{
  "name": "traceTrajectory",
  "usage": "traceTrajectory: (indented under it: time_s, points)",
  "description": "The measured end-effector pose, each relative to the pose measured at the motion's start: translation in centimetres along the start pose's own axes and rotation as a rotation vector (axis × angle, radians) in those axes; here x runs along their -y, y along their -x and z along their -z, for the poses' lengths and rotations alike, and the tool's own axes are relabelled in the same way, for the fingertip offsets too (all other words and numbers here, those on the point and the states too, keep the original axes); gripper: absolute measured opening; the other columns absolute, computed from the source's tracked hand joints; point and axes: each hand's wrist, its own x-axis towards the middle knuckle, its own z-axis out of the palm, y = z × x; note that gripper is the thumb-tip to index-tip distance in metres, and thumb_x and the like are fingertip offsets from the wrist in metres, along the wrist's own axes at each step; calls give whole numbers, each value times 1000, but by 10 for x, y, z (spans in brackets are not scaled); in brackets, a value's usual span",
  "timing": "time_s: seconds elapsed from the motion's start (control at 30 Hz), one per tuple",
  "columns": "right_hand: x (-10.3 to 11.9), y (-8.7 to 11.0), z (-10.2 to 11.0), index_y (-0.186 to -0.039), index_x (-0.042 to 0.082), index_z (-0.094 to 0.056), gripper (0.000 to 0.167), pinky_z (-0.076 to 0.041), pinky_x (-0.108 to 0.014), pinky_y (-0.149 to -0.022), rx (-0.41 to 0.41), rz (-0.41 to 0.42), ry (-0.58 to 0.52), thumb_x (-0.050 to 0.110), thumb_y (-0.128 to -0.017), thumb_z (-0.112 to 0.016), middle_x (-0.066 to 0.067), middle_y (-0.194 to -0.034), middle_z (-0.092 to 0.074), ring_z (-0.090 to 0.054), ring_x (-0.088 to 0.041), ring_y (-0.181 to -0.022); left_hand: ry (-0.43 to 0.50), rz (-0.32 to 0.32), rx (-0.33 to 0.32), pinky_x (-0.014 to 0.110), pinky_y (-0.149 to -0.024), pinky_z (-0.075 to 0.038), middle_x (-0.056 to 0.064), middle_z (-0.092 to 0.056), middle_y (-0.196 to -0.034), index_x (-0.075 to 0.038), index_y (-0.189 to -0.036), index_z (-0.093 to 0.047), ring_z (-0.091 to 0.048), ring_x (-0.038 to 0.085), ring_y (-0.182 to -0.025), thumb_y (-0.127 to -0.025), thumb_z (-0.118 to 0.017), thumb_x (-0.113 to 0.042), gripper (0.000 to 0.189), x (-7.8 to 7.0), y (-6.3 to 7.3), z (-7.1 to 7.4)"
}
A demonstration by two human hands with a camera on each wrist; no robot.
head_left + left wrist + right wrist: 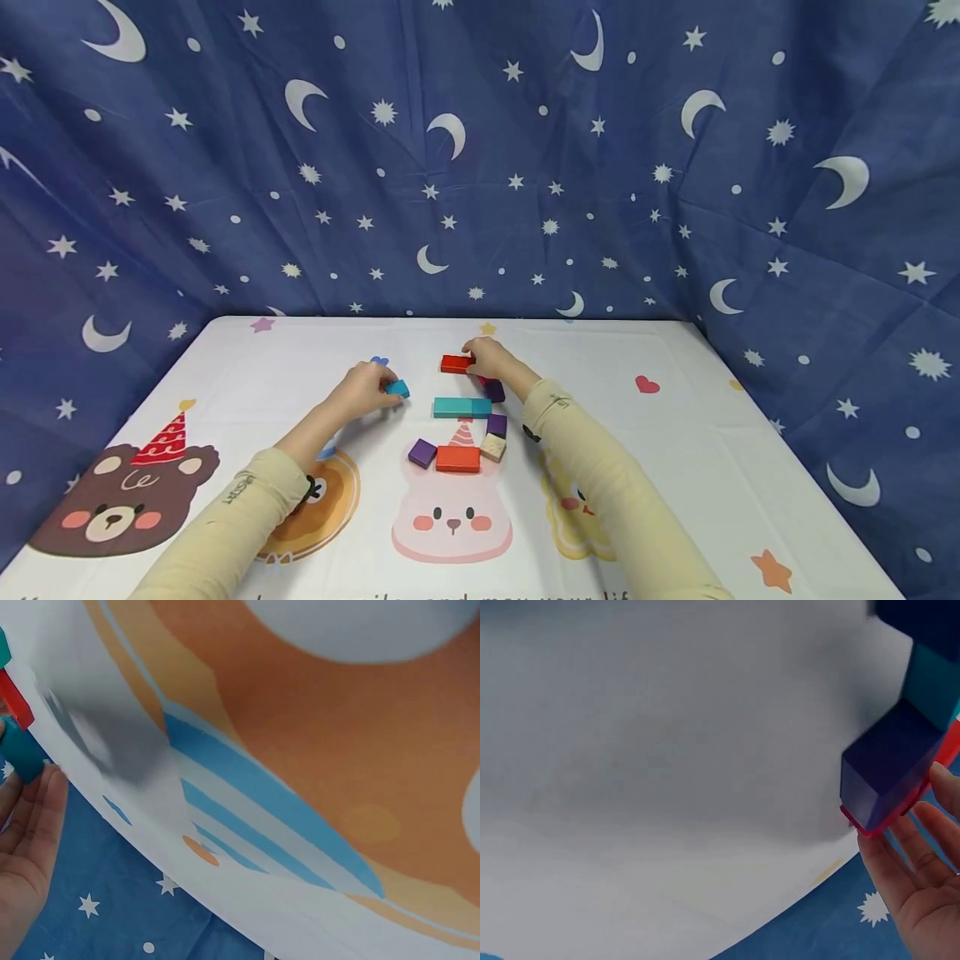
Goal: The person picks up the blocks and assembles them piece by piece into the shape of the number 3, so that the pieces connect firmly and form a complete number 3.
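In the head view my left hand (365, 390) pinches a small blue block (397, 389) left of the arrangement; the left wrist view shows the same block (24, 750) at the fingertips (52, 776). My right hand (491, 358) grips the right end of a red block (454, 364) at the back, thumb on the near side. Just below that hand lies a dark purple block (494, 391), with a pinkish-red edge beside it partly hidden. In the right wrist view, the purple block (889, 761) stands close by the fingers (889, 870).
Nearer me lie a teal block (452, 407) with a bluer one (482, 408) against it, a purple block (497, 425), a cream block (492, 448), a red block (457, 459) and another purple block (422, 453). The white tablecloth (600, 358) has printed animals. A blue curtain (480, 208) hangs behind.
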Motion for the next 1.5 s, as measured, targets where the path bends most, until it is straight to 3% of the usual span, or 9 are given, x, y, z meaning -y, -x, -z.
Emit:
traceTrajectory:
  time_s: [0.07, 0.17, 0.37, 0.53, 0.73, 1.03, 1.3, 1.4, 1.5]
  points:
    - [-47, -51, -52, -116, 18, -64, 44, -50, -34, -88, 1, 6, -7, 35, -77, -77, 0, -106, -67, -60, -16, -92, -2, 2, 12, 25, -62, -45, 5, -66, -76, 4, -96, -70, -52, 13, -68, -77, -76, -15, 28, -1, -1, -1]
    - [-52, -57, -59, -107, 16, -67, 38, -50, -32, -82, -21, 22, 3, 34, -76, -78, 1, -98, -68, -59, -15, -85, 0, 3, 14, 25, -63, -45, 5, -66, -76, 4, -95, -71, -52, 13, -69, -76, -76, -15, 27, -2, -2, -1]
    - [62, 54, 66, -104, 2, -67, 24, -50, -30, -87, 87, -92, -52, 12, -83, -72, -8, -99, -69, -61, -19, -88, 2, 1, 3, 29, -67, -46, 8, -67, -81, 4, -96, -70, -54, 16, -73, -77, -75, -15, 28, -6, -6, 0]
    - [-1, 0, -1, -104, 12, -68, 26, -51, -31, -85, 17, -31, -16, 23, -81, -74, 0, -96, -68, -59, -14, -84, -13, 19, 6, 34, -74, -50, 12, -70, -88, 5, -97, -70, -58, 19, -78, -77, -74, -14, 28, -7, -13, -2]
    - [28, 35, 29, -105, 3, -67, 25, -51, -30, -83, -15, -6, 24, 12, -82, -72, -7, -96, -68, -59, -18, -83, -41, 60, 19, 37, -82, -52, 16, -71, -97, 6, -98, -70, -62, 23, -87, -78, -74, -12, 27, -11, -23, -7]
    - [-46, -47, -53, -100, 17, -68, 28, -51, -32, -81, -4, 20, 20, 29, -77, -78, 3, -93, -67, -59, -13, -82, -59, 95, 17, 39, -84, -52, 18, -70, -99, 7, -100, -69, -61, 25, -88, -78, -73, -13, 30, -15, -34, -10]
    - [92, 91, 108, -110, 0, -65, 28, -50, -31, -92, 157, -115, -62, 7, -83, -70, -12, -107, -68, -61, -21, -94, -80, 121, 1, 42, -88, -50, 18, -70, -101, 7, -101, -69, -62, 28, -92, -78, -73, -13, 30, -18, -40, -17]
    - [97, 96, 112, -113, 0, -64, 29, -48, -33, -95, 148, -120, -53, 8, -85, -68, -12, -110, -67, -60, -22, -97, -65, 133, -14, 42, -88, -51, 18, -70, -101, 6, -100, -69, -63, 29, -93, -77, -74, -13, 30, -20, -42, -19]
    - [65, 67, 72, -103, 3, -67, 22, -51, -30, -84, 56, -48, -11, 9, -82, -71, -7, -96, -68, -60, -17, -84, -54, 137, -27, 42, -87, -51, 19, -69, -101, 7, -101, -69, -63, 30, -94, -77, -74, -13, 31, -20, -43, -21]
